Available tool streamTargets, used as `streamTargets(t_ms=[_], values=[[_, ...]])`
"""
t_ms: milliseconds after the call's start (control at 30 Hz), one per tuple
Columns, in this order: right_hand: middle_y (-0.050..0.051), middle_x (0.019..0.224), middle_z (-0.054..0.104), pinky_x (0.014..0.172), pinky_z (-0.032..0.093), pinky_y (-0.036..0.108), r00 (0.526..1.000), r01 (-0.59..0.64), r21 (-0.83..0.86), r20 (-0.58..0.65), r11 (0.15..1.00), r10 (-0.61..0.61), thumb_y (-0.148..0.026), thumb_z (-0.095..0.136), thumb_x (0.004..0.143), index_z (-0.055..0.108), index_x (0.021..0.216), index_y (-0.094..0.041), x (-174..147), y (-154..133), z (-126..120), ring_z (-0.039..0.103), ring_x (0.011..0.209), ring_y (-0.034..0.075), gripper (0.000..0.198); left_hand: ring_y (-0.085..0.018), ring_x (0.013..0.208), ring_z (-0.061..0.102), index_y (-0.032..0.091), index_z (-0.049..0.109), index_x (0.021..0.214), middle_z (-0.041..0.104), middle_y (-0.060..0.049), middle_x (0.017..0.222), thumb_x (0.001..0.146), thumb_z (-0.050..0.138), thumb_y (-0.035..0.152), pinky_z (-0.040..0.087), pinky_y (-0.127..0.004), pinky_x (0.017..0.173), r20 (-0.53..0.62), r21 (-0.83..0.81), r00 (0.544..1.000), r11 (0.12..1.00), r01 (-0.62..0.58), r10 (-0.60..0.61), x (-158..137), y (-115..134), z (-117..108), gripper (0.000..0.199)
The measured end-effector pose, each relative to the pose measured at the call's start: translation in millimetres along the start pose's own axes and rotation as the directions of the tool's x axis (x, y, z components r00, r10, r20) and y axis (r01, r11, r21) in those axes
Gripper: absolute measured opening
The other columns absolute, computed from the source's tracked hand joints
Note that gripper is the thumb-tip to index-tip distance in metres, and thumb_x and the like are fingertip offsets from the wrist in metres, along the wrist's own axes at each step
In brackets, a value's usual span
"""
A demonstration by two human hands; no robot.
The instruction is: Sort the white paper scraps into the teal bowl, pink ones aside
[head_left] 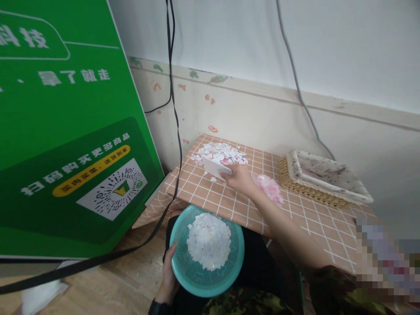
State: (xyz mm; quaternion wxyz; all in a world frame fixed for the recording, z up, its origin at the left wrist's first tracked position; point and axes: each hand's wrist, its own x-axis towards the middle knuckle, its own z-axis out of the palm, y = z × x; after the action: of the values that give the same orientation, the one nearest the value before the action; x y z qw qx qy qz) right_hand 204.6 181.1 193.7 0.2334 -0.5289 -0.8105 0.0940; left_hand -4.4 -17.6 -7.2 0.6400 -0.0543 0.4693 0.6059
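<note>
My left hand (169, 267) grips the left rim of a round teal plastic basket (238, 258) that rests on my lap. Inside it lies a heap of small white paper pieces (208, 240). Over the table, my right hand (242, 178) is closed around one end of a flat white scraper (215, 169). The scraper's far edge is close to a spread pile of white and pinkish paper scraps (220, 153); whether it touches them I cannot tell. A smaller pink and white pile (269, 189) sits just beyond my right forearm.
A checked brown cloth covers the table (305, 214). Toward the back right stands a cloth-lined wicker basket (315, 199). A black cable (178, 127) hangs down past the table's left corner. On the left rises a large green panel (49, 118).
</note>
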Motion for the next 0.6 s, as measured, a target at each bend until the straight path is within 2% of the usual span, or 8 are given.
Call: streamTargets(t_ms=[133,233,333,400,500,600], values=[[0.002,0.06,0.061,0.051,0.033,0.024,0.999,-0.028,0.114,0.032,0.993,0.025,-0.02,0.053,0.077,0.063,0.068,-0.016,-5.6,-1.3,-0.1,0.05,0.054,0.012,0.014,-0.025,0.079,0.068,0.014,0.072,0.088,0.074,-0.007,0.084,0.067,0.068,0.034,0.048,-0.04,0.084,-0.006,-0.004,1.0,1.0,0.005,-0.005,-0.1,0.8,0.2,0.029],[0.001,0.06,0.061,0.047,0.031,0.024,0.995,-0.101,0.183,0.022,0.978,0.099,-0.025,0.051,0.079,0.063,0.07,-0.017,-25.2,-6.0,-1.8,0.05,0.051,0.012,0.017,-0.028,0.082,0.067,0.014,0.072,0.091,0.074,-0.009,0.086,0.066,0.067,0.035,0.048,-0.043,0.083,-0.008,0.01,0.999,0.999,0.037,-0.037,-2.5,3.2,2.3,0.033],[0.003,0.056,0.06,0.046,0.029,0.025,0.963,-0.23,0.124,-0.117,0.965,0.244,-0.03,0.049,0.081,0.062,0.068,-0.018,-52.8,-13.2,2.8,0.052,0.049,0.014,0.022,-0.028,0.081,0.068,0.015,0.072,0.089,0.074,-0.008,0.084,0.065,0.067,0.035,0.049,-0.043,0.083,-0.029,0.022,0.999,1.0,0.014,-0.013,-3.9,4.7,4.1,0.032],[0.004,0.056,0.061,0.047,0.03,0.026,0.934,-0.288,0.073,-0.199,0.955,0.297,-0.031,0.048,0.082,0.063,0.071,-0.018,-69.1,-18.4,9.5,0.053,0.05,0.016,0.022,-0.025,0.079,0.068,0.015,0.072,0.086,0.074,-0.006,0.081,0.064,0.068,0.033,0.048,-0.04,0.084,-0.037,0.014,0.999,1.0,-0.008,0.009,-4.2,4.5,4.7,0.028],[0.005,0.059,0.063,0.048,0.031,0.027,0.928,-0.295,0.063,-0.217,0.953,0.302,-0.03,0.045,0.084,0.065,0.082,-0.019,-81.5,-24.0,20.1,0.055,0.051,0.018,0.023,-0.024,0.077,0.068,0.015,0.072,0.083,0.074,-0.006,0.078,0.066,0.067,0.031,0.048,-0.039,0.086,-0.022,-0.003,1.0,1.0,-0.004,0.004,-5.4,3.8,5.0,0.025],[0.005,0.064,0.065,0.05,0.033,0.027,0.931,-0.275,0.068,-0.231,0.959,0.283,-0.029,0.042,0.086,0.066,0.087,-0.019,-77.4,-23.7,26.4,0.057,0.053,0.018,0.025,-0.025,0.079,0.068,0.016,0.073,0.085,0.074,-0.006,0.079,0.067,0.065,0.031,0.048,-0.041,0.085,-0.042,-0.006,0.999,1.0,-0.026,0.026,-8.3,7.4,6.2,0.025]])
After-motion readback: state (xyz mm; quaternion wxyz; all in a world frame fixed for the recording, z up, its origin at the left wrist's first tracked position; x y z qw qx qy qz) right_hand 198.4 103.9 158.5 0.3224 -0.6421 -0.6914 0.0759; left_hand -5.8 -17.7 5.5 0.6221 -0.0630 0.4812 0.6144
